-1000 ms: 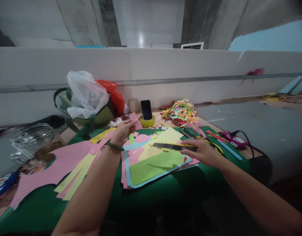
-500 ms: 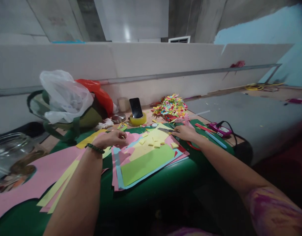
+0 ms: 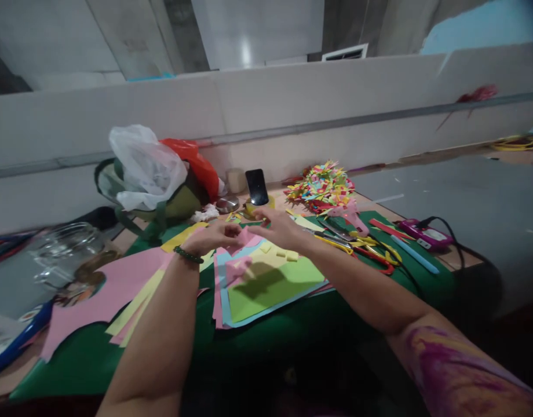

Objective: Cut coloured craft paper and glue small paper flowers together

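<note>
My left hand [image 3: 216,237], with a dark beaded bracelet at the wrist, has its fingers closed at the edge of a piece of pink paper [image 3: 248,237]. Just right of it, my right hand [image 3: 281,230] is open, thumb and forefinger apart and curved near that pink piece. Below both hands lies a stack of coloured sheets, a green sheet [image 3: 277,289] on top at the front. Small yellow paper squares [image 3: 281,253] are scattered on the stack. To the right are red-handled scissors [image 3: 382,266] and a yellow-handled tool [image 3: 336,244], partly behind my right forearm.
A pink glue gun [image 3: 351,215] stands before a heap of colourful paper strips [image 3: 321,185]. A phone [image 3: 256,186] leans on a yellow tape roll [image 3: 266,204]. At left are a bag with white plastic [image 3: 147,168], cut pink sheets [image 3: 131,281] and a glass container [image 3: 66,249].
My right hand has let go of the scissors and moved left, close to my left hand. The pink piece now shows between the hands. The view has turned left.
</note>
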Demonstrator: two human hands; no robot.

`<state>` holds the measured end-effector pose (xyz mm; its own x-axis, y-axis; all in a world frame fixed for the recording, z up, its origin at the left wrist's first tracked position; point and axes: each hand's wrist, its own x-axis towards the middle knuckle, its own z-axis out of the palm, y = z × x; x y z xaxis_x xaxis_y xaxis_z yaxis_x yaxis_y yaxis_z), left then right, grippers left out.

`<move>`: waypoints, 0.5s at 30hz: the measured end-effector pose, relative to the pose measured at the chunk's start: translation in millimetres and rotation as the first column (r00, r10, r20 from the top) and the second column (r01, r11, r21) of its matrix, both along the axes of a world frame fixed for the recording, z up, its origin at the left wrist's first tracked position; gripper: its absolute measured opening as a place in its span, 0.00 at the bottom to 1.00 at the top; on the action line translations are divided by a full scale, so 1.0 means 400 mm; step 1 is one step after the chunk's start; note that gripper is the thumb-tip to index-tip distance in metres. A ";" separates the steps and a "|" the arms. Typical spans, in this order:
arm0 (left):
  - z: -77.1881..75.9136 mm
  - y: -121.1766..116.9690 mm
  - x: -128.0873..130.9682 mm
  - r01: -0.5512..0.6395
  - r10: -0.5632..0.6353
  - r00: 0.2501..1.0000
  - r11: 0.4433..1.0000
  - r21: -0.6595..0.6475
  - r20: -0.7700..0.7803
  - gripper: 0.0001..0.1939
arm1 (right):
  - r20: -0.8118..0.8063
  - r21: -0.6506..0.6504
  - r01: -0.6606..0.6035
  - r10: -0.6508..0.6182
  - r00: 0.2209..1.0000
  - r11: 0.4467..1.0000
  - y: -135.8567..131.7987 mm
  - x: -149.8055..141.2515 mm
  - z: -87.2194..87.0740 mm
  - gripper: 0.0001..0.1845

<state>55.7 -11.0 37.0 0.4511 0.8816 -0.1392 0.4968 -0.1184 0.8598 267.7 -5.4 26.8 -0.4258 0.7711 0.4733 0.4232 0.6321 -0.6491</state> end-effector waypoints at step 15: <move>-0.004 0.030 -0.034 -0.599 0.556 0.799 0.764 0.240 0.227 0.27 | -0.191 -0.521 -0.257 0.183 0.964 0.814 0.039 -0.005 -0.096 0.02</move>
